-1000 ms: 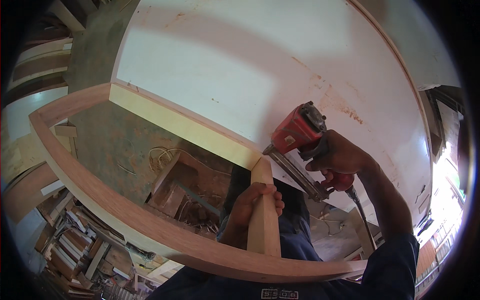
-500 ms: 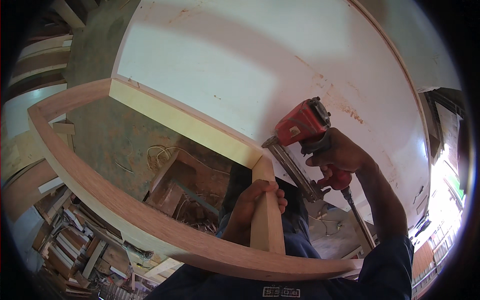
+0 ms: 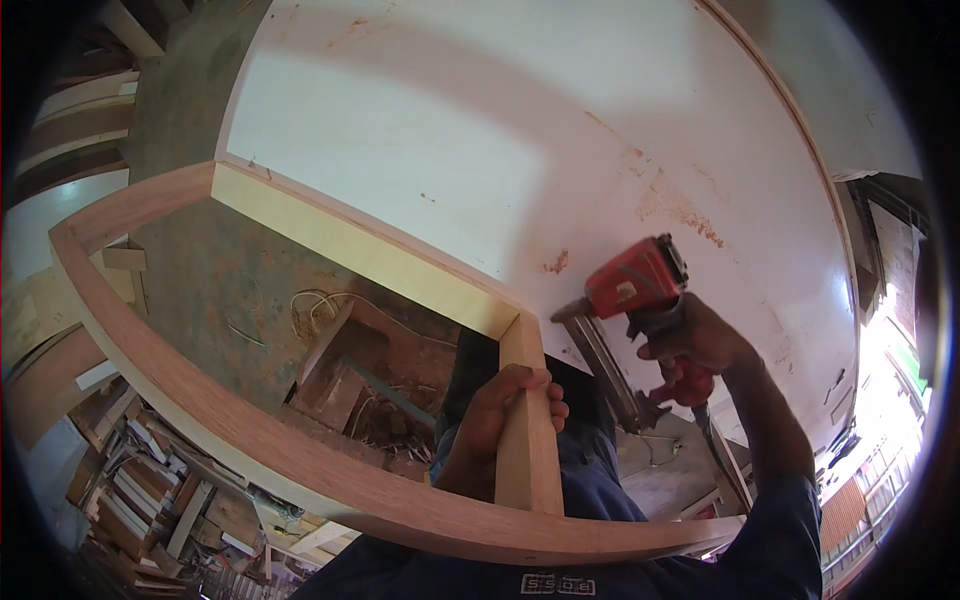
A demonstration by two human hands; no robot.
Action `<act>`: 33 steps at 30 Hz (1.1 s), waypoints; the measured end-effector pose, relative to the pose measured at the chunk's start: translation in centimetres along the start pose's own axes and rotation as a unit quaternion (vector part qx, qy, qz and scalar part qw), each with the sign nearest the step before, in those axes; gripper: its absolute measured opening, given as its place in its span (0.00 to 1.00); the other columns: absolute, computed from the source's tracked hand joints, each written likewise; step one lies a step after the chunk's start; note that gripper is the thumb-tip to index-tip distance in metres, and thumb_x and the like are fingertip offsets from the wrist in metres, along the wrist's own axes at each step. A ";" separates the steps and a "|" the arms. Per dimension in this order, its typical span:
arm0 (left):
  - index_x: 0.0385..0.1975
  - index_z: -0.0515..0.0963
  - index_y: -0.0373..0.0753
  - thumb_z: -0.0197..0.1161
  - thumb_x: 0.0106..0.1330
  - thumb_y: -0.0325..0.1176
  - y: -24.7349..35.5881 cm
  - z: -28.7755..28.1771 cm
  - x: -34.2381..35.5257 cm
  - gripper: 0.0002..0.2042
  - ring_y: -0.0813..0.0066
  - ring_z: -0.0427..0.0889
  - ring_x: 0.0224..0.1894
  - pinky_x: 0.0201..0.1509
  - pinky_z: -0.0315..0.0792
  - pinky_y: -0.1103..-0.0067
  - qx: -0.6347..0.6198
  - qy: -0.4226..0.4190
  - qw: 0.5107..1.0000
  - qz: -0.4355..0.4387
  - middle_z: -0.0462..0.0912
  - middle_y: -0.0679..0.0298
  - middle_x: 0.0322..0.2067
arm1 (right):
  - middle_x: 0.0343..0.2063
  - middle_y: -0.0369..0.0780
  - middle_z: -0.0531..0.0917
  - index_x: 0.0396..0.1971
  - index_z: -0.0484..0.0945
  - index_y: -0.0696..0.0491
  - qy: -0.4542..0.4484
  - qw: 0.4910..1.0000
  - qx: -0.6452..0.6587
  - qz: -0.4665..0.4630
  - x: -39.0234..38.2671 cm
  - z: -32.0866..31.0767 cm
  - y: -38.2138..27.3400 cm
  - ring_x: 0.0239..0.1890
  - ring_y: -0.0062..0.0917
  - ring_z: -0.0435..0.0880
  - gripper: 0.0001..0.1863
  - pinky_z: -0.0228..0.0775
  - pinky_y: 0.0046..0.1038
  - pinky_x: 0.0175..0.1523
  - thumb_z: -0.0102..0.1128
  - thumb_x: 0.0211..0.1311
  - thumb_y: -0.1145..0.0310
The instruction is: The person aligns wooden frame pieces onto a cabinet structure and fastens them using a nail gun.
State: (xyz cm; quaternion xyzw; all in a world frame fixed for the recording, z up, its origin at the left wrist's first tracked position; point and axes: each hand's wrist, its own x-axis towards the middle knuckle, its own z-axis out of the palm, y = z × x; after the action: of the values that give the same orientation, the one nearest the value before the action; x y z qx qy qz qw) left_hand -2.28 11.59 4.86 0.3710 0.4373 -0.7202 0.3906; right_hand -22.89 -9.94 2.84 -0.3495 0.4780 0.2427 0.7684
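My left hand (image 3: 503, 408) is wrapped around a short pale wooden crosspiece (image 3: 530, 455) of a wooden frame. The crosspiece runs between a curved brown front rail (image 3: 255, 452) and a straight pale yellow rail (image 3: 365, 255). In my right hand (image 3: 705, 345) is a red nail gun (image 3: 635, 277), gripped by its handle, with a hose hanging from its lower end. Its nose hovers over the white tabletop, to the right of the joint where crosspiece and straight rail meet, apart from the wood.
A large white tabletop (image 3: 400, 120) with brown smears spreads beyond the frame. Under the frame, a wooden box (image 3: 335, 365) and scraps lie on the dusty floor (image 3: 225, 270). Piled wood offcuts (image 3: 140, 490) fill the lower left; curved boards (image 3: 80, 130) lie at far left.
My right hand has drawn the nail gun nearer to me and to the right, away from the joint. The frame has shifted slightly left; my left hand keeps its grip on the crosspiece.
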 end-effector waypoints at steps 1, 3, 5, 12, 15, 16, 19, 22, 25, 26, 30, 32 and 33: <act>0.45 0.74 0.36 0.66 0.62 0.38 -0.1 -0.1 0.1 0.17 0.69 0.83 0.34 0.37 0.83 0.73 0.000 -0.009 1.000 0.000 0.79 0.60 0.36 | 0.15 0.37 0.79 0.41 0.80 0.62 -0.005 1.000 0.020 -0.008 -0.2 -0.5 1.8 0.14 0.21 0.80 0.15 0.76 0.25 0.21 0.68 0.52 0.84; 0.46 0.73 0.36 0.66 0.63 0.38 -0.2 -0.2 0.0 0.17 0.69 0.83 0.34 0.37 0.83 0.73 -0.001 -0.013 1.000 0.002 0.79 0.60 0.36 | 0.15 0.37 0.79 0.41 0.79 0.62 -0.012 1.000 0.026 0.008 -0.6 -0.1 2.8 0.14 0.22 0.81 0.15 0.77 0.25 0.22 0.67 0.52 0.84; 0.43 0.76 0.36 0.68 0.62 0.38 -0.1 -0.1 0.0 0.15 0.67 0.84 0.36 0.42 0.83 0.71 -0.021 -0.024 0.999 -0.003 0.81 0.59 0.36 | 0.15 0.38 0.80 0.41 0.79 0.62 -0.017 1.000 0.020 0.010 -0.4 0.2 3.8 0.16 0.23 0.83 0.15 0.79 0.26 0.23 0.67 0.52 0.84; 0.44 0.75 0.36 0.67 0.62 0.38 0.1 -0.5 0.2 0.16 0.67 0.83 0.36 0.41 0.82 0.72 -0.020 -0.018 1.000 -0.013 0.80 0.58 0.37 | 0.16 0.38 0.81 0.41 0.79 0.61 -0.027 0.995 -0.092 -0.008 1.3 1.3 0.2 0.16 0.21 0.82 0.13 0.76 0.25 0.23 0.69 0.56 0.81; 0.44 0.75 0.36 0.67 0.62 0.37 0.3 -0.3 -0.1 0.16 0.67 0.83 0.36 0.41 0.82 0.72 -0.018 -0.021 0.999 -0.031 0.80 0.58 0.36 | 0.16 0.38 0.81 0.41 0.79 0.62 -0.034 0.998 -0.049 -0.029 1.4 1.4 0.8 0.16 0.21 0.82 0.13 0.75 0.24 0.22 0.69 0.55 0.81; 0.44 0.75 0.36 0.67 0.62 0.37 0.3 -0.4 -0.1 0.16 0.67 0.83 0.35 0.41 0.82 0.72 -0.024 -0.031 0.999 -0.027 0.80 0.58 0.36 | 0.16 0.38 0.81 0.41 0.79 0.62 -0.034 0.998 -0.049 -0.030 1.4 1.4 0.9 0.16 0.21 0.82 0.13 0.75 0.24 0.22 0.69 0.55 0.81; 0.43 0.75 0.37 0.68 0.62 0.37 0.4 -0.6 -0.1 0.15 0.67 0.82 0.35 0.41 0.82 0.73 -0.016 -0.033 0.999 -0.022 0.79 0.58 0.36 | 0.17 0.38 0.81 0.41 0.79 0.62 -0.039 0.999 -0.003 -0.020 1.3 1.0 1.4 0.16 0.20 0.82 0.13 0.76 0.24 0.22 0.69 0.55 0.82; 0.43 0.75 0.37 0.68 0.62 0.38 0.3 -0.4 0.0 0.15 0.67 0.82 0.36 0.41 0.82 0.73 -0.007 -0.032 0.999 -0.021 0.79 0.59 0.36 | 0.16 0.38 0.80 0.41 0.79 0.62 -0.014 1.000 -0.008 -0.027 0.9 0.2 1.4 0.15 0.21 0.82 0.14 0.76 0.25 0.22 0.69 0.55 0.82; 0.43 0.75 0.37 0.68 0.62 0.38 0.4 -0.3 -0.1 0.15 0.67 0.82 0.36 0.41 0.82 0.73 -0.005 -0.033 0.999 -0.020 0.79 0.59 0.36 | 0.13 0.38 0.79 0.38 0.82 0.65 -0.012 0.999 -0.015 -0.034 0.6 -0.5 -0.7 0.14 0.22 0.81 0.10 0.76 0.26 0.23 0.68 0.56 0.79; 0.43 0.75 0.37 0.68 0.62 0.38 0.4 -0.3 0.0 0.15 0.67 0.82 0.36 0.41 0.82 0.73 0.001 -0.027 0.999 -0.021 0.79 0.59 0.36 | 0.13 0.38 0.79 0.38 0.82 0.65 -0.012 0.999 -0.016 -0.034 0.8 -0.7 -1.0 0.14 0.22 0.81 0.10 0.76 0.26 0.23 0.68 0.56 0.79; 0.43 0.75 0.37 0.68 0.62 0.38 0.0 0.1 -0.1 0.15 0.67 0.82 0.36 0.41 0.82 0.73 0.000 -0.014 1.000 -0.003 0.79 0.59 0.36 | 0.16 0.39 0.81 0.39 0.82 0.65 -0.019 0.998 -0.019 -0.056 1.8 -0.8 -1.9 0.16 0.22 0.81 0.11 0.76 0.26 0.23 0.68 0.56 0.78; 0.44 0.73 0.40 0.67 0.63 0.41 -0.2 -0.1 0.2 0.17 0.72 0.82 0.33 0.35 0.82 0.75 0.006 -0.008 1.000 0.003 0.79 0.64 0.36 | 0.17 0.40 0.81 0.39 0.82 0.65 -0.019 0.998 -0.011 -0.065 2.4 -0.4 -2.6 0.16 0.21 0.81 0.11 0.77 0.27 0.23 0.67 0.56 0.78; 0.44 0.73 0.40 0.67 0.63 0.41 -0.2 -0.1 0.1 0.17 0.72 0.82 0.33 0.35 0.82 0.75 0.005 -0.007 1.000 0.003 0.79 0.64 0.36 | 0.18 0.40 0.81 0.40 0.81 0.66 -0.032 0.998 0.004 -0.059 2.7 0.0 -3.3 0.17 0.21 0.81 0.12 0.77 0.27 0.24 0.67 0.55 0.78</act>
State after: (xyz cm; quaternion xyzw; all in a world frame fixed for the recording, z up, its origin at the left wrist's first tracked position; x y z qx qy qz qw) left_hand -2.51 11.72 4.78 0.3689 0.4298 -0.7236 0.3944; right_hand -19.42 -11.91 1.45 -0.3663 0.4323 0.2061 0.7978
